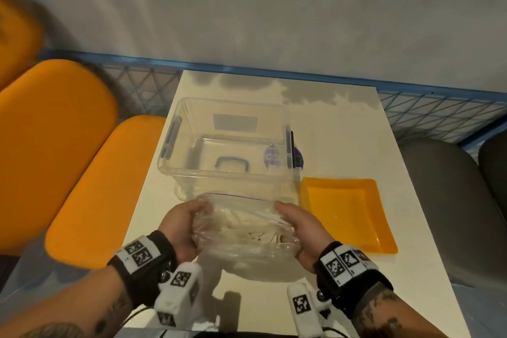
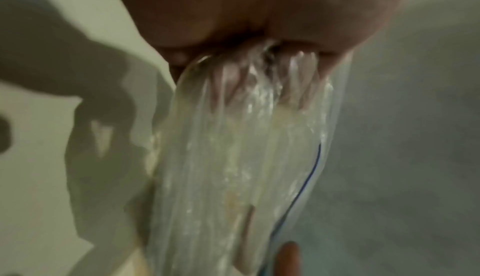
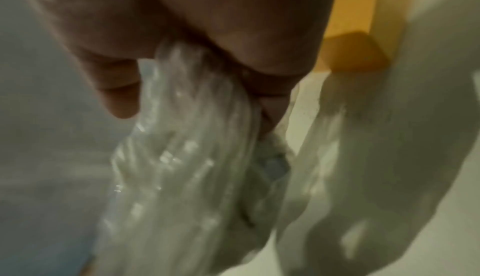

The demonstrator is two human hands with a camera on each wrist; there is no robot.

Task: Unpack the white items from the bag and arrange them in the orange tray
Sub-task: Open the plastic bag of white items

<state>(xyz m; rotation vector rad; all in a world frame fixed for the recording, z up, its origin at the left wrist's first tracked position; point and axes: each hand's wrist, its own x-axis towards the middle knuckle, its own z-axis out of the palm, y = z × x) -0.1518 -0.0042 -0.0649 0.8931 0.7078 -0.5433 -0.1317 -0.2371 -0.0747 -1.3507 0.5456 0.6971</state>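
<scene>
Bag (image 1: 244, 228) first: clear plastic with a blue zip line along its far edge, held above the white table (image 1: 343, 129) between both hands, with pale white items (image 1: 255, 233) bunched inside. The left hand (image 1: 181, 228) grasps the bag's left end, fingers curled round the gathered plastic; the right hand (image 1: 301, 230) grasps the right end the same way. The wrist views are blurred but show crumpled film squeezed in each grip.

The orange tray (image 1: 381, 244) lies on the table just right of the bag and holds nothing yet. A clear bin (image 1: 286, 129) stands beyond the bag, near the hands.

Whether the zip is open cannot be told. If it is, tilting the bag could spill the items onto the table, or into the bin, rather than the tray. If it is shut, pulling at the slick, bunched plastic may let one end slip from a hand, or tear the film. The light tray could also slide if the right wrist knocks its edge.
</scene>
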